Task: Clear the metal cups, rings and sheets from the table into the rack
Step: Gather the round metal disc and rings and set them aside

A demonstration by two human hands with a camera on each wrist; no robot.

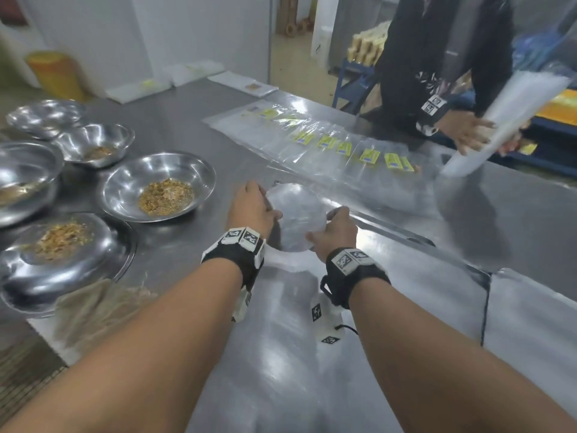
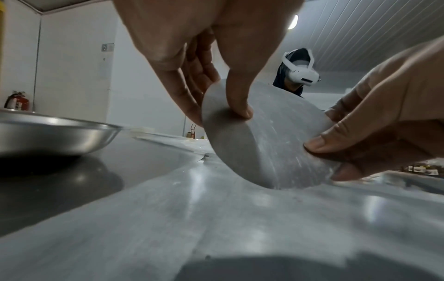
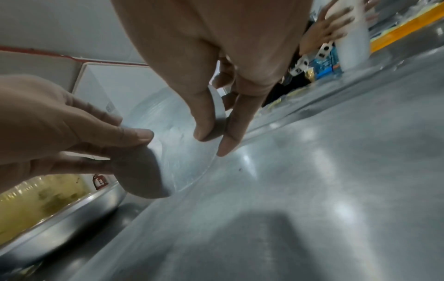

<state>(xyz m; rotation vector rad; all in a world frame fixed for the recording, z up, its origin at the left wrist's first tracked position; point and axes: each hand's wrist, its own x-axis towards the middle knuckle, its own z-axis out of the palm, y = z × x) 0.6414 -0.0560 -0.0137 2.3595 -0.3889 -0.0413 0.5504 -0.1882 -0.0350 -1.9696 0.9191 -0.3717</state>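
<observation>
Closest in, a thin round grey metal sheet point(image 1: 296, 215) is held tilted on edge, its lower rim touching the shiny steel tabletop point(image 1: 390, 307) in the left wrist view. It is pinched on both sides: the left hand point(image 1: 254, 207) has thumb and fingers point(image 2: 238, 106) clamped on its left rim, and the right hand point(image 1: 335, 231) has its fingers point(image 3: 206, 121) clamped on the right rim, thumb in front and the rest behind.

What could go wrong, as a guess: the disc is thin and slick, and only the edges are gripped, so it could be let slip and dropped flat again, where it is hard to lift. It also looks a bit bent under the pinch, so more squeeze may leave it creased. The rack is not seen in any view, so the carry can't be judged.

Both forearms are stretched forward, wrists angled down, palms roughly facing each other across the disc.

Just to the left, a wide steel bowl with brownish crumbs point(image 1: 159, 190) is sat near the left hand and could be knocked on a swing. Further off, a row of clear plastic bags with yellow labels point(image 1: 337, 145) is laid out. Across the tabletop, a stack of white sheets point(image 1: 502, 120) is handled by another person point(image 1: 437, 51).
</observation>
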